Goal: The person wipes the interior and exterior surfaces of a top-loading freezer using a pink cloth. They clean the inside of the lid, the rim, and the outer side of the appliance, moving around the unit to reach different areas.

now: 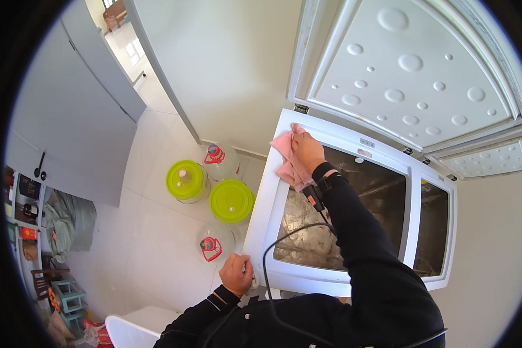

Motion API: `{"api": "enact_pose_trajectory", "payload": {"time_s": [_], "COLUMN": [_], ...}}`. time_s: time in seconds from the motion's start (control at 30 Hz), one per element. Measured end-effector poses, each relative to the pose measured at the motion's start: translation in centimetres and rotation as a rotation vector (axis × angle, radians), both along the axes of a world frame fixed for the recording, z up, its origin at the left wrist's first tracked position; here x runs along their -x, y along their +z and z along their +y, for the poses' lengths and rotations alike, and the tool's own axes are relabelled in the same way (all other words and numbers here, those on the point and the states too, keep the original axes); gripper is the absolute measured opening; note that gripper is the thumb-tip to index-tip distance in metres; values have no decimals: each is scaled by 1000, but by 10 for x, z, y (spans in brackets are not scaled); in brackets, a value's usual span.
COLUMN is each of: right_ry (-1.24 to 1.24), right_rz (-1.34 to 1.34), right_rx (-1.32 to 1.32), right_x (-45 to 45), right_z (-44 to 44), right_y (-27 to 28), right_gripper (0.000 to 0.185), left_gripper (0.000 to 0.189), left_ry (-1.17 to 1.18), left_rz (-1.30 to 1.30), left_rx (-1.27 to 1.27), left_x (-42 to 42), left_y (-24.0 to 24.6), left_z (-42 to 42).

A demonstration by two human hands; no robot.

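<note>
A pink cloth is bunched under my right hand, pressed onto the white rim of a chest freezer at its back left corner. A black cable with a small dark box hangs from around my right wrist, over the freezer opening. My left hand is curled into a fist by the freezer's front left corner; nothing shows plainly inside it. The larger compartment has a stained, shiny metallic lining. Beside it, the smaller compartment is partly in shadow.
Raised freezer lids stand behind the rim. On the floor to the left are jars with green lids and clear jugs with red handled caps. Farther left are a grey door, a shelf and light blue stools.
</note>
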State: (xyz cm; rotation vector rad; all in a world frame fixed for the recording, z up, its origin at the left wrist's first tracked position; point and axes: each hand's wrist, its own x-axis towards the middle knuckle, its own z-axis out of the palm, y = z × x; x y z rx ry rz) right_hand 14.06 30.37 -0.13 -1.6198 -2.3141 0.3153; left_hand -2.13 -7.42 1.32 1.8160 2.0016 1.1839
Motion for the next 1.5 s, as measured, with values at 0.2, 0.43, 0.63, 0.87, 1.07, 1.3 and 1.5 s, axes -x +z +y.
{"api": "enact_pose_trajectory", "payload": {"time_s": [0.2, 0.43, 0.63, 0.87, 1.07, 1.3, 1.5], "right_ry": [-183, 12, 258, 685, 737, 759, 660], "right_rz": [20, 4, 79, -36, 123, 88, -51], "right_rx": [-80, -29, -25, 275, 484, 581, 544], "right_x": [13, 8, -6, -27, -22, -115, -145], "right_z": [11, -28, -173, -293, -292, -288, -302], "right_y": [-8, -4, 5, 39, 41, 49, 68], "right_gripper": [35, 34, 39, 32, 26, 27, 27], "left_gripper": [15, 12, 10, 3, 6, 7, 8], "left_ry": [5, 9, -11, 12, 17, 6, 20], "left_rz": [-7, 31, 114, 84, 83, 49, 50], "left_rx": [9, 17, -67, -57, -52, -65, -55], "left_x": [-1, -2, -2, -2, -2, -1, -2], "left_y": [-4, -6, -6, -13, -12, -13, -13], "left_z": [-1, -3, -1, -7, -6, -5, -4]}}
